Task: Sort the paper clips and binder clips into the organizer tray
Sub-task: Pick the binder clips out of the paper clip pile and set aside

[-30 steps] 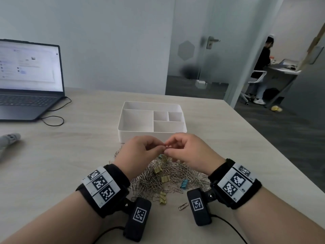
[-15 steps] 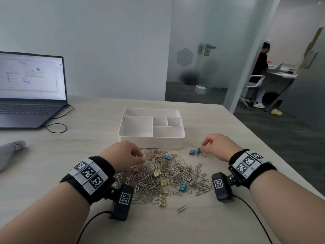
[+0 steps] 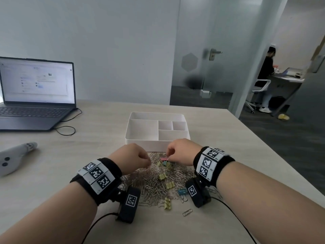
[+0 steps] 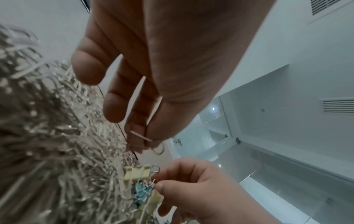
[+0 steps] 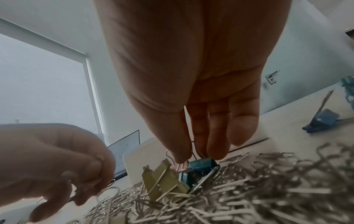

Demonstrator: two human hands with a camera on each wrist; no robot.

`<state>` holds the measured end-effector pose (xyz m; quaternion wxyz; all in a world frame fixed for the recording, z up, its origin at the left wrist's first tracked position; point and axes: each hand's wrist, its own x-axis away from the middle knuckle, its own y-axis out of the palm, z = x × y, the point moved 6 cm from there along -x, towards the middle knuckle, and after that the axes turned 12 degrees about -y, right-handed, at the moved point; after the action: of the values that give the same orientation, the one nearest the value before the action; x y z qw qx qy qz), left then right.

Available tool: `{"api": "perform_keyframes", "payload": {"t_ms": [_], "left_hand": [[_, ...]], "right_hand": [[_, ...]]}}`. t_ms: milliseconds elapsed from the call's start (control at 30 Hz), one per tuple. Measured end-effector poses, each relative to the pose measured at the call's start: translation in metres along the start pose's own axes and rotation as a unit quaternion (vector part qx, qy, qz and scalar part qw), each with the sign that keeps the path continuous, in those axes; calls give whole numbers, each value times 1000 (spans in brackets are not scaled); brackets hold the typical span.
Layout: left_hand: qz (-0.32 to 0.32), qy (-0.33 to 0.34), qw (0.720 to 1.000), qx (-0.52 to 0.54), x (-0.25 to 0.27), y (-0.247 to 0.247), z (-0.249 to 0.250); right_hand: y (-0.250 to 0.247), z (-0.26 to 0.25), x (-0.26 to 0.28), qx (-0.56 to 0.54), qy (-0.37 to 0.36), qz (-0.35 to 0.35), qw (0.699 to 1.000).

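A white organizer tray (image 3: 133, 136) with several compartments stands on the table just beyond a pile of silver paper clips (image 3: 154, 180) mixed with yellow binder clips (image 3: 162, 176). My left hand (image 3: 149, 162) hovers over the pile's far left part and pinches a paper clip (image 4: 141, 137) between thumb and forefinger. My right hand (image 3: 168, 156) is at the pile's far edge, its thumb and fingers pinching the wire handle of a binder clip (image 5: 191, 156). A teal binder clip (image 5: 201, 166) lies right under those fingertips, with a pink one (image 3: 164, 158) and a yellow one (image 5: 162, 178) beside it.
An open laptop (image 3: 35, 95) with a looped cable stands at the far left. A grey-white device (image 3: 15, 157) lies left of my left arm. One loose paper clip (image 3: 187, 212) lies near me. Blue binder clips (image 5: 323, 119) sit apart, right of the pile. The table edge runs along the right.
My right hand has come back left from the blue clips beside the pile to the pile's far edge and pinched a clip's wire. The left hand stayed over the pile.
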<state>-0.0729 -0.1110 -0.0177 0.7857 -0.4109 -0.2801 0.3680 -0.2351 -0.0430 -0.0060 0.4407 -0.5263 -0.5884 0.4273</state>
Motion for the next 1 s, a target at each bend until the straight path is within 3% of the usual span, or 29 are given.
{"api": "perform_keyframes", "payload": {"t_ms": [200,367,567,767,1000], "left_hand": [[4,5,998,62,-9,-5,20],[-4,40,999,-14,-13,-2,42],[-39,68,989,-125,-13,10,51],[-68,101,986,-115,-8,20,60],[-70,39,993,-88,-12,19,57]], "right_hand": [[-2,5,4,-54,14,25,998],[-9,31,24,-173,49,73,981],[-21,80,56,-285,135,139,939],[-26,123,80,-239,212,167,933],[-16,142,99,-166,260,116,944]]}}
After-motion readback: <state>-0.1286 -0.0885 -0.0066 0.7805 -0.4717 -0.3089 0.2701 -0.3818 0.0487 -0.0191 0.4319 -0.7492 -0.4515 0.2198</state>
